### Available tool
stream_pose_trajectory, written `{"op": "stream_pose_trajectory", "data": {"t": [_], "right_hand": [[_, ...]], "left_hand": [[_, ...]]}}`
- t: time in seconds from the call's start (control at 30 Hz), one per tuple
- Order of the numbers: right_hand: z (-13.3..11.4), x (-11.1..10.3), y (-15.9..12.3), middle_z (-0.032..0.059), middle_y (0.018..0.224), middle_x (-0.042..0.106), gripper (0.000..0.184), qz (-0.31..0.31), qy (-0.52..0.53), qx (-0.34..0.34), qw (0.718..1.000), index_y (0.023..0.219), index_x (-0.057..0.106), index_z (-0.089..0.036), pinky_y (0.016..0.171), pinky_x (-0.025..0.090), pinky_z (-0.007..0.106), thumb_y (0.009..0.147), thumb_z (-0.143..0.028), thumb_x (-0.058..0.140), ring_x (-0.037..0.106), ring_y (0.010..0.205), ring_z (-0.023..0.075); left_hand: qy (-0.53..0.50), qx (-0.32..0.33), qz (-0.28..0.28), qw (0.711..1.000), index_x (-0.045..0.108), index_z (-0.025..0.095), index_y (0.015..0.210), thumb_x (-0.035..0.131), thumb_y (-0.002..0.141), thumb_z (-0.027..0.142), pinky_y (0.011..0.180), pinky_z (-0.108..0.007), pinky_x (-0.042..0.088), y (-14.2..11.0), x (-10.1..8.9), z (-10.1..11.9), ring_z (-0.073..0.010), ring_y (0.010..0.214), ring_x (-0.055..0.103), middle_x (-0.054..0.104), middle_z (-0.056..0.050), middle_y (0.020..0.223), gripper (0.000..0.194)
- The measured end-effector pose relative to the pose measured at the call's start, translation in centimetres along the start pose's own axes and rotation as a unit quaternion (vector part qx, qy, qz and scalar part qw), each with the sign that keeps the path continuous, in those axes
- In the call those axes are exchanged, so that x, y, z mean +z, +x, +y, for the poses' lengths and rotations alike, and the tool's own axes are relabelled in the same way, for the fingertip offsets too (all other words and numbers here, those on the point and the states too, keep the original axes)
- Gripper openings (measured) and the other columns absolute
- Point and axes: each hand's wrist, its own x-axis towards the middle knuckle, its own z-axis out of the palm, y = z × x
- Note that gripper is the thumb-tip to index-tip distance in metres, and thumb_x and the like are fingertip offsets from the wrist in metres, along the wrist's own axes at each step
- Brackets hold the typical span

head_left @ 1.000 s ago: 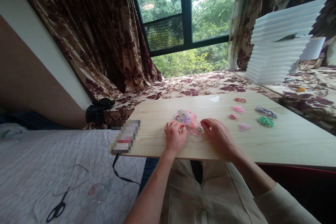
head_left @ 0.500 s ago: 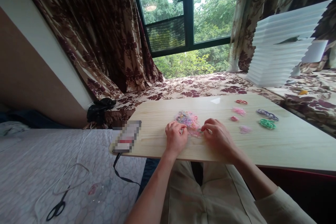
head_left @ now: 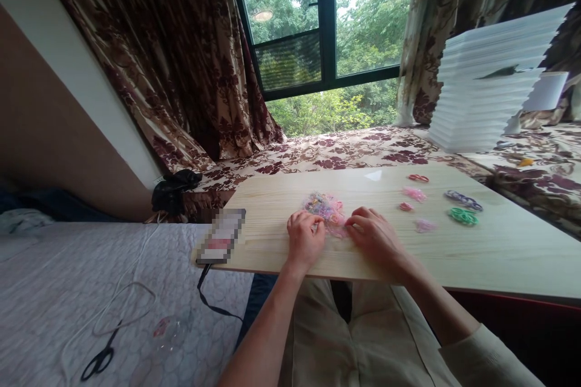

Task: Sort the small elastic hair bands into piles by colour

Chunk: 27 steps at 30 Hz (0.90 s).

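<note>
A loose pile of small multicoloured bands (head_left: 323,203), mostly pink, lilac and yellowish, lies on the pale wooden board (head_left: 272,193). At the pile's near left edge is my left hand (head_left: 305,240), its fingers curled and thumb and forefinger pinched together; anything between them is too small to make out. My right hand (head_left: 374,236) rests at the right edge of the pile with its fingertips brought together, and what they grip, if anything, is hidden. Right of it lie small groups: red bands (head_left: 418,178), pink bands (head_left: 414,195), a green cluster (head_left: 463,216) and a purple-white cluster (head_left: 463,199).
A phone-like device (head_left: 221,236), blurred out, lies at the board's left end with a black strap (head_left: 206,296). Black scissors (head_left: 98,363), cables and a clear plastic item (head_left: 170,332) are on the bed. A white pleated lamp (head_left: 490,84) stands at the back right.
My right hand has shifted slightly left, toward the pile, and its fingers have drawn closer together. My left hand stays in nearly the same pinch.
</note>
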Motion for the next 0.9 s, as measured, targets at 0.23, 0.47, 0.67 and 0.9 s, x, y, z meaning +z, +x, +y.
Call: {"op": "stream_pose_trajectory", "data": {"t": [0.23,0.47,0.67,0.9], "right_hand": [[0.5,0.2,0.1,0.0077,0.094,0.067,0.021,0.042,0.037,-0.046,0.997,0.084,0.068,-0.023,0.082,0.046,0.035,0.091,-0.025,0.049,0.061,0.089,0.0208],[-0.1,0.0,0.1,0.0061,0.081,0.069,0.025,0.028,0.079,-0.001,0.996,0.084,0.062,-0.021,0.069,0.046,0.031,0.093,-0.032,0.041,0.063,0.076,0.0194],[-0.5,-0.3,0.0,0.0058,0.080,0.071,0.027,0.017,0.093,0.019,0.995,0.084,0.061,-0.021,0.068,0.045,0.030,0.093,-0.035,0.040,0.065,0.072,0.0190],[-0.8,-0.4,0.0,0.0055,0.080,0.072,0.022,0.031,0.117,-0.013,0.993,0.084,0.064,-0.021,0.069,0.047,0.029,0.089,-0.030,0.045,0.064,0.072,0.0177]], "left_hand": [[0.014,0.009,-0.009,1.000,0.072,0.021,0.081,0.061,0.083,0.015,0.103,-0.045,0.043,0.0,0.0,0.1,-0.0245,0.110,0.056,0.072,-0.005,0.090,0.013],[0.057,0.093,-0.055,0.993,0.070,0.028,0.106,0.062,0.085,0.021,0.111,-0.052,0.034,-0.4,-0.5,0.7,-0.0257,0.121,0.050,0.068,-0.004,0.104,0.024],[0.080,0.101,-0.061,0.990,0.071,0.029,0.105,0.060,0.089,0.029,0.111,-0.056,0.030,-0.4,-0.6,1.0,-0.0264,0.122,0.049,0.067,-0.005,0.106,0.019],[0.097,0.118,-0.080,0.985,0.069,0.030,0.107,0.065,0.086,0.036,0.114,-0.062,0.021,-0.5,-0.6,1.3,-0.0281,0.125,0.046,0.066,-0.004,0.106,0.022]]}}
